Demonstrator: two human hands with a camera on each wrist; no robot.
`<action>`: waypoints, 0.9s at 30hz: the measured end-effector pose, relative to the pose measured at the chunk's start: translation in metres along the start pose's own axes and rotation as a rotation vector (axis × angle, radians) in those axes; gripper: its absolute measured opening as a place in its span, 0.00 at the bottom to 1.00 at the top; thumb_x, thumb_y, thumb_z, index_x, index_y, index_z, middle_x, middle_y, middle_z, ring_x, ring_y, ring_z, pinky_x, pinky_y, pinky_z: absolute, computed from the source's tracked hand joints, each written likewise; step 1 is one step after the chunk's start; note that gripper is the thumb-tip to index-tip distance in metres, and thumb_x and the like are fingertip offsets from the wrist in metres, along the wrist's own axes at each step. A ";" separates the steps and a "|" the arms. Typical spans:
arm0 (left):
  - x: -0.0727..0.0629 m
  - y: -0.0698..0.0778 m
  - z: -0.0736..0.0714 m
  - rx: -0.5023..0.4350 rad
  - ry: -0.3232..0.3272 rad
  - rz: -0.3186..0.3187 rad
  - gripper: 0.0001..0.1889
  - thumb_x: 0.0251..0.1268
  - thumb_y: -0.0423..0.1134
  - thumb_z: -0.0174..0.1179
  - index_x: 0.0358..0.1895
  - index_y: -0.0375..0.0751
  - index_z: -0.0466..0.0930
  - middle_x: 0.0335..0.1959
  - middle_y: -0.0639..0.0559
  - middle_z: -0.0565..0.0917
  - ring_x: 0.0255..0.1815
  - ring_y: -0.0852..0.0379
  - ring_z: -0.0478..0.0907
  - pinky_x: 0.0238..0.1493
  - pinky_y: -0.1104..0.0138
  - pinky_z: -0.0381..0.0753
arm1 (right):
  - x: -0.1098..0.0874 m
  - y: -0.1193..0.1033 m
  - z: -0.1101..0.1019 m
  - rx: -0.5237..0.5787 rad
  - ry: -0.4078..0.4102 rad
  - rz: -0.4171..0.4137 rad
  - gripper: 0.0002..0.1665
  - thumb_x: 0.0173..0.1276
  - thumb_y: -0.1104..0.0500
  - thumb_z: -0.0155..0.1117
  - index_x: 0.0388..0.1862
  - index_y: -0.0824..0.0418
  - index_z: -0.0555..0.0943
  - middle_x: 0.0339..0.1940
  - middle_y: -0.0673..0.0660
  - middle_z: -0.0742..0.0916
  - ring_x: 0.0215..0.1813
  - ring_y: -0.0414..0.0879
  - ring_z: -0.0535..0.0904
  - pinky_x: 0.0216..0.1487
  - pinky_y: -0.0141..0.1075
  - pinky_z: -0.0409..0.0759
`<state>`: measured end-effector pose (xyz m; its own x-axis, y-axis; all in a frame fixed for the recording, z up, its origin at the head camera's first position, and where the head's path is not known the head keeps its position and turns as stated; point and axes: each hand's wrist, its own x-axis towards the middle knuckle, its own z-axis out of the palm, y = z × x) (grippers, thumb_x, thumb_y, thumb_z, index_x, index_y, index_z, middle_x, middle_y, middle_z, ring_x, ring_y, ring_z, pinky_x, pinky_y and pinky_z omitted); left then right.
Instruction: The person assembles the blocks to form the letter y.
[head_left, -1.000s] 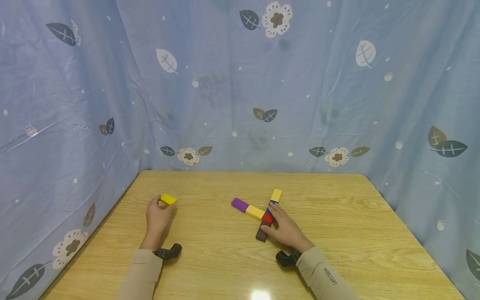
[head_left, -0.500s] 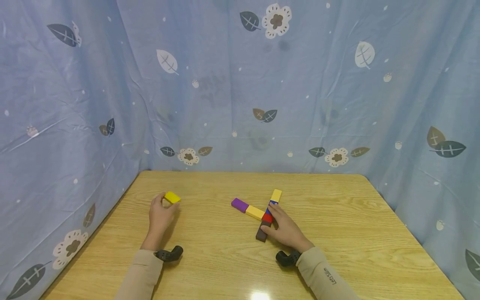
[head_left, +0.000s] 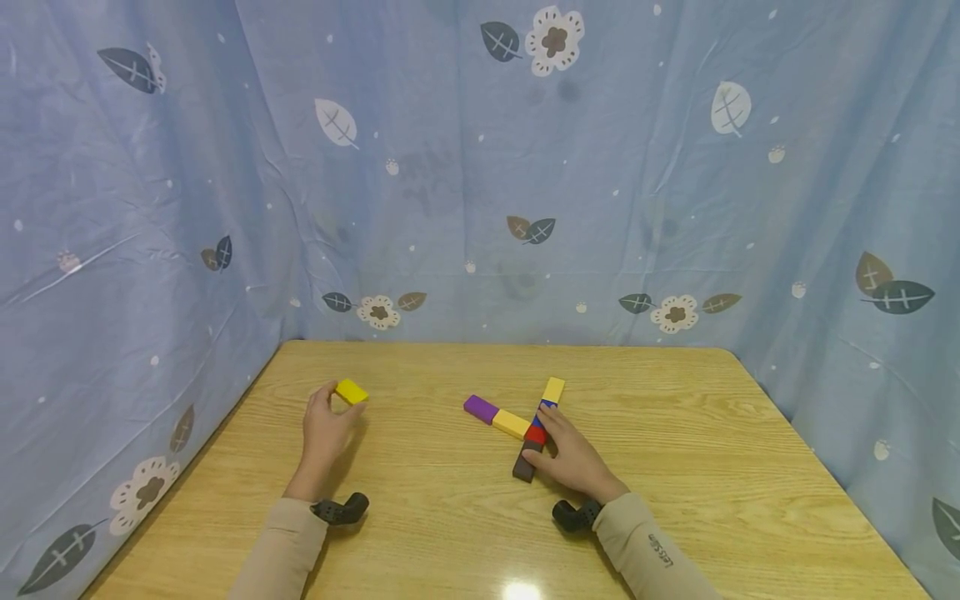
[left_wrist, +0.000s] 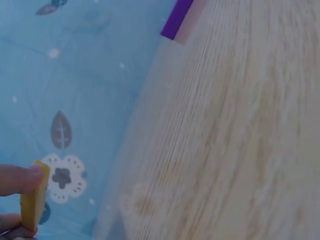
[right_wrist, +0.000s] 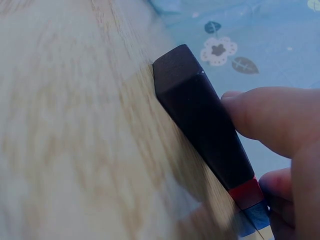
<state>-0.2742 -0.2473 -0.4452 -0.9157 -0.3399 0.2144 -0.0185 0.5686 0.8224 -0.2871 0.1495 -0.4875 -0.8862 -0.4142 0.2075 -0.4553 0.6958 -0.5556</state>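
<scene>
My left hand [head_left: 326, 433] pinches a bright yellow block [head_left: 351, 392] between thumb and fingers at the left of the table. In the left wrist view the same yellow block [left_wrist: 36, 202] stands out against the curtain. The right hand [head_left: 576, 457] rests on a slanted row of blocks: its thumb lies on a dark, nearly black block [right_wrist: 202, 125], its other fingers over a red block [head_left: 535, 434] and a blue block [head_left: 548, 405]. A pale yellow block [head_left: 554, 389] forms the row's far end. Another pale yellow block [head_left: 511, 424] branches left from the row, followed by a purple block [head_left: 480, 409].
The wooden table [head_left: 420, 517] stretches between both hands. A blue curtain [head_left: 442, 192] with leaves and flowers hangs along its back and sides. Each wrist wears a black strap-on device, such as the left one [head_left: 341, 508].
The left hand has moved a little to the right and away from me, carrying the yellow block. The right hand and the joined blocks have stayed in place.
</scene>
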 end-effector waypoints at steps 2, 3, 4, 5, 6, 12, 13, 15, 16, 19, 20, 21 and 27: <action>0.000 0.001 0.001 -0.002 0.005 0.006 0.38 0.63 0.41 0.62 0.70 0.28 0.54 0.68 0.30 0.59 0.70 0.33 0.57 0.69 0.47 0.63 | 0.000 0.000 0.000 -0.001 -0.002 0.000 0.46 0.65 0.40 0.60 0.72 0.65 0.60 0.76 0.60 0.61 0.77 0.56 0.53 0.72 0.54 0.59; 0.000 0.001 0.001 -0.002 0.007 0.007 0.38 0.63 0.41 0.62 0.70 0.28 0.55 0.68 0.30 0.59 0.70 0.34 0.58 0.69 0.48 0.63 | 0.000 0.000 0.000 0.002 0.000 -0.002 0.46 0.65 0.41 0.60 0.72 0.65 0.61 0.76 0.60 0.61 0.76 0.57 0.53 0.72 0.54 0.59; 0.000 0.001 0.001 -0.004 0.006 0.010 0.38 0.62 0.41 0.62 0.70 0.28 0.55 0.68 0.30 0.60 0.70 0.34 0.58 0.69 0.48 0.63 | 0.000 0.000 0.000 0.004 0.000 -0.004 0.46 0.65 0.41 0.60 0.72 0.65 0.61 0.76 0.61 0.61 0.76 0.57 0.53 0.72 0.54 0.59; 0.000 0.002 0.001 -0.006 0.004 0.012 0.38 0.62 0.41 0.62 0.70 0.28 0.55 0.68 0.30 0.59 0.70 0.33 0.58 0.69 0.47 0.63 | 0.000 0.001 0.000 0.004 0.001 -0.005 0.46 0.65 0.41 0.60 0.72 0.65 0.61 0.76 0.61 0.61 0.76 0.57 0.53 0.72 0.54 0.59; 0.000 0.002 0.001 -0.010 0.001 0.013 0.38 0.62 0.41 0.62 0.70 0.28 0.55 0.68 0.30 0.59 0.70 0.33 0.57 0.69 0.47 0.63 | 0.000 0.001 0.000 0.004 0.000 -0.005 0.46 0.65 0.41 0.60 0.72 0.65 0.61 0.76 0.61 0.61 0.76 0.57 0.53 0.72 0.54 0.59; -0.001 0.005 0.001 -0.026 -0.021 0.021 0.38 0.63 0.42 0.62 0.70 0.29 0.55 0.69 0.31 0.59 0.71 0.34 0.56 0.70 0.48 0.62 | 0.000 0.001 0.000 0.003 -0.008 0.001 0.46 0.65 0.40 0.60 0.73 0.65 0.60 0.76 0.60 0.61 0.77 0.56 0.52 0.72 0.53 0.59; -0.001 0.006 0.001 -0.027 -0.025 0.024 0.38 0.63 0.42 0.62 0.70 0.28 0.54 0.69 0.31 0.59 0.71 0.34 0.56 0.70 0.48 0.62 | 0.000 0.001 0.000 0.004 -0.008 0.001 0.46 0.65 0.40 0.60 0.73 0.65 0.60 0.76 0.60 0.61 0.77 0.56 0.52 0.72 0.54 0.59; -0.001 0.009 0.001 -0.025 -0.028 0.031 0.38 0.63 0.41 0.62 0.70 0.28 0.55 0.69 0.31 0.59 0.71 0.34 0.56 0.70 0.48 0.61 | 0.000 0.001 0.000 0.003 -0.006 -0.002 0.46 0.65 0.40 0.60 0.72 0.65 0.60 0.76 0.60 0.61 0.77 0.57 0.52 0.72 0.54 0.59; -0.002 0.011 0.001 -0.023 -0.030 0.034 0.38 0.63 0.41 0.62 0.70 0.28 0.55 0.69 0.31 0.59 0.71 0.34 0.56 0.70 0.48 0.61 | 0.000 0.001 0.000 0.001 -0.005 -0.003 0.46 0.65 0.40 0.60 0.72 0.65 0.60 0.76 0.60 0.61 0.77 0.57 0.52 0.72 0.54 0.59; -0.002 0.013 0.002 -0.018 -0.035 0.043 0.38 0.63 0.41 0.62 0.70 0.28 0.54 0.69 0.31 0.59 0.71 0.34 0.57 0.70 0.48 0.61 | 0.000 0.000 -0.001 -0.001 -0.004 -0.004 0.46 0.65 0.40 0.60 0.72 0.65 0.60 0.76 0.61 0.61 0.77 0.57 0.52 0.72 0.54 0.59; -0.003 0.014 0.002 -0.016 -0.037 0.045 0.38 0.63 0.41 0.62 0.70 0.28 0.54 0.69 0.31 0.58 0.71 0.34 0.57 0.70 0.48 0.61 | 0.000 0.000 -0.001 -0.002 -0.004 -0.004 0.46 0.65 0.40 0.60 0.72 0.65 0.60 0.76 0.61 0.61 0.77 0.57 0.52 0.72 0.54 0.59; -0.003 0.014 0.002 -0.016 -0.039 0.046 0.38 0.63 0.42 0.62 0.70 0.28 0.54 0.69 0.31 0.58 0.71 0.34 0.57 0.70 0.48 0.61 | 0.000 0.000 -0.001 -0.002 -0.006 -0.002 0.46 0.65 0.41 0.60 0.72 0.65 0.60 0.76 0.61 0.61 0.77 0.57 0.52 0.72 0.54 0.58; -0.004 0.016 0.004 -0.014 -0.041 0.048 0.38 0.62 0.42 0.62 0.70 0.29 0.55 0.69 0.32 0.60 0.71 0.35 0.57 0.70 0.48 0.61 | 0.001 -0.001 0.000 -0.005 -0.001 -0.003 0.46 0.65 0.41 0.60 0.72 0.66 0.61 0.75 0.62 0.61 0.76 0.58 0.53 0.72 0.54 0.59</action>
<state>-0.2728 -0.2333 -0.4349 -0.9310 -0.2816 0.2324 0.0313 0.5728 0.8191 -0.2876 0.1488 -0.4871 -0.8848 -0.4169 0.2082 -0.4583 0.6976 -0.5508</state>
